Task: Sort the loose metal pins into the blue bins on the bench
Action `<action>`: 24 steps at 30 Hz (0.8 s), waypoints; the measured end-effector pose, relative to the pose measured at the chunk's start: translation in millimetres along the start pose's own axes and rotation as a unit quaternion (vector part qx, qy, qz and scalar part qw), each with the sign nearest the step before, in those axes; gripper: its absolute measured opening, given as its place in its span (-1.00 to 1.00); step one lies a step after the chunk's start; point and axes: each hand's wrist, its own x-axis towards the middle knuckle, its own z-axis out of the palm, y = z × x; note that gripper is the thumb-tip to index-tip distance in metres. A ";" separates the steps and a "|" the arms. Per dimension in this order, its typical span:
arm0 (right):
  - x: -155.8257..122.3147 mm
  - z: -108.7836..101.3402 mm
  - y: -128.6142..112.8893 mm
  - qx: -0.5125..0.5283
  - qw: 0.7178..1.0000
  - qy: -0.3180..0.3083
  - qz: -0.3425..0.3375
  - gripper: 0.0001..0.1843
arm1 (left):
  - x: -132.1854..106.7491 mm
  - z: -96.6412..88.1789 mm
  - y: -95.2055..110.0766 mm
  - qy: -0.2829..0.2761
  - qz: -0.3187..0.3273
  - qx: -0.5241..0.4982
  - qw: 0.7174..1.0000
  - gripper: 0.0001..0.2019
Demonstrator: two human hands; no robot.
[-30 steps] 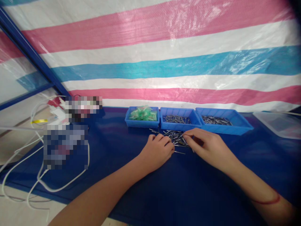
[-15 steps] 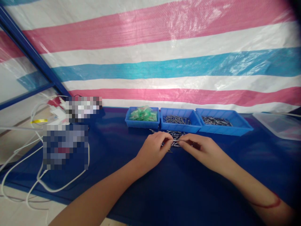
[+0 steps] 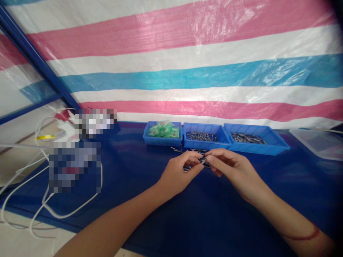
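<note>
My left hand (image 3: 179, 171) and my right hand (image 3: 232, 167) meet fingertip to fingertip just above a loose pile of thin metal pins (image 3: 197, 153) on the blue table cover (image 3: 187, 214). Both hands are pinched closed on small metal pins held between thumb and fingers. Behind the pile stand three blue bins in a row: the left bin (image 3: 162, 141) holds green plastic parts, the middle bin (image 3: 206, 141) and the right bin (image 3: 257, 142) hold metal pins.
White cables (image 3: 53, 210) loop over the table's left edge beside blurred boxes. A clear plastic tray (image 3: 318, 142) sits at the far right. A striped pink, white and blue tarp (image 3: 187, 71) hangs right behind the bins.
Both hands lifted off the pin pile and came together, their fingertips now pinching pins between them slightly above the table.
</note>
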 end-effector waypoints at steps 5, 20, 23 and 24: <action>-2.8 2.5 -9.2 -0.059 0.997 -0.010 -0.048 -0.78 | 0.4 -2.3 4.3 -0.040 0.006 0.080 0.996 -0.74; -8.4 3.6 -10.6 -0.093 0.988 -0.008 -0.123 -0.86 | 0.8 -2.4 6.1 0.008 0.025 0.074 0.997 -0.85; -8.1 1.6 -10.3 -0.099 0.988 -0.009 -0.116 -0.83 | 1.7 -4.8 6.9 0.029 0.032 0.080 0.996 -0.86; -7.8 1.1 -10.2 -0.107 0.988 -0.013 -0.110 -0.82 | 2.1 -5.6 7.1 0.032 0.033 0.082 0.996 -0.86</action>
